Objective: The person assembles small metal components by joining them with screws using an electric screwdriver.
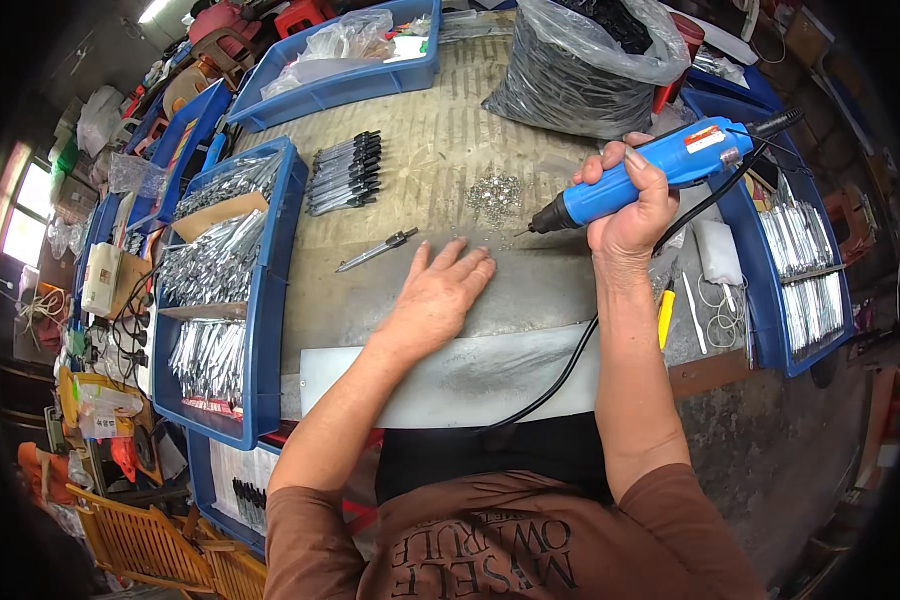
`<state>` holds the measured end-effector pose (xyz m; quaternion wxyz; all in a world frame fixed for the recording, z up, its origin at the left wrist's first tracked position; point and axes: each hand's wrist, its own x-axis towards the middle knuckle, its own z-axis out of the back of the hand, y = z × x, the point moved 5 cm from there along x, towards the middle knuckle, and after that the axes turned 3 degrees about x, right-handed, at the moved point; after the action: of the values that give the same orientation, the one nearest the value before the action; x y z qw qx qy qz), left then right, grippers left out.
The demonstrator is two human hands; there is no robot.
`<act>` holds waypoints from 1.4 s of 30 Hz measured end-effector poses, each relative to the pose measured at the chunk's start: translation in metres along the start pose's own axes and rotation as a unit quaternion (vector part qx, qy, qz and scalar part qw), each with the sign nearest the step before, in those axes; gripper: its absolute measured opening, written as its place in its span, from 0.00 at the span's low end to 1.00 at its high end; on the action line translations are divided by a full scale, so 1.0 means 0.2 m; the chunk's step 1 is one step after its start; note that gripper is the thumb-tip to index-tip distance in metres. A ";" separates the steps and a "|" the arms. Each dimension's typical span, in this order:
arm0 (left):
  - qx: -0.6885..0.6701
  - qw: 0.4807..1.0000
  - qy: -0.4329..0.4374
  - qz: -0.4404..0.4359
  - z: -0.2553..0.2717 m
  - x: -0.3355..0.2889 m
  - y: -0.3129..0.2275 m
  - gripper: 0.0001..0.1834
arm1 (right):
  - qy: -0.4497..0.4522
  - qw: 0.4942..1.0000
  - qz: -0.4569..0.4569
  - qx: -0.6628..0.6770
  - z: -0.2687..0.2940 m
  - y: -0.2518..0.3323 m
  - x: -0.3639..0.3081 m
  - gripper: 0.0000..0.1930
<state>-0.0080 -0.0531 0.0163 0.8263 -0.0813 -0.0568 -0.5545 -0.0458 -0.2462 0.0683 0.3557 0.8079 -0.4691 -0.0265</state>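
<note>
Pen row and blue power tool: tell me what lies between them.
In the head view, a scatter of small shiny parts lies between the pens and power tool.

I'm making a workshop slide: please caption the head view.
Right hand grips a blue power tool near small shiny parts; left hand rests on the worktable.

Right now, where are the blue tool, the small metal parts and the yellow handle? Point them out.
Blue tool [682,161]: head view, on the side of its blue casing.
Small metal parts [495,198]: head view, middle of the pile.
Yellow handle [665,318]: head view, middle of its length.
</note>
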 end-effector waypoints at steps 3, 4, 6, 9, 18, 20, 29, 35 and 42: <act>-0.006 1.000 -0.008 -0.016 0.04 0.02 -0.04 0.23 | -0.014 1.000 0.005 0.024 -0.01 0.00 0.00 0.14; -0.007 1.000 -0.007 -0.017 0.04 0.02 -0.03 0.23 | -0.027 0.998 0.015 0.050 -0.01 0.01 0.00 0.13; -0.007 0.998 -0.045 0.036 0.09 0.00 0.05 0.23 | -0.028 0.998 0.012 0.049 -0.02 0.01 0.00 0.13; -0.016 0.989 -0.115 0.093 0.13 -0.05 0.22 0.20 | -0.027 0.998 0.008 0.048 -0.02 0.01 0.00 0.13; 0.014 0.975 -0.105 0.195 0.09 -0.17 0.43 0.16 | -0.019 0.999 0.006 0.043 -0.02 0.01 0.00 0.13; 0.017 0.974 -0.096 0.205 0.09 -0.17 0.43 0.14 | -0.015 0.999 0.003 0.047 -0.02 0.00 0.00 0.14; -0.076 0.961 -0.150 0.217 0.05 -0.16 0.49 0.08 | 0.005 1.000 0.001 -0.010 0.00 0.00 0.00 0.15; -0.111 0.967 -0.152 0.169 0.07 -0.15 0.29 0.06 | -0.003 1.000 -0.005 -0.011 0.00 0.00 0.00 0.15; -0.110 0.972 -0.121 0.168 0.06 -0.13 0.15 0.07 | 0.000 1.000 -0.007 -0.016 0.00 -0.01 0.00 0.15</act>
<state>0.0090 -0.0155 0.0200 0.8806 -0.2465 -0.0805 -0.3966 -0.0438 -0.2461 0.0675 0.3686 0.8051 -0.4633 -0.0363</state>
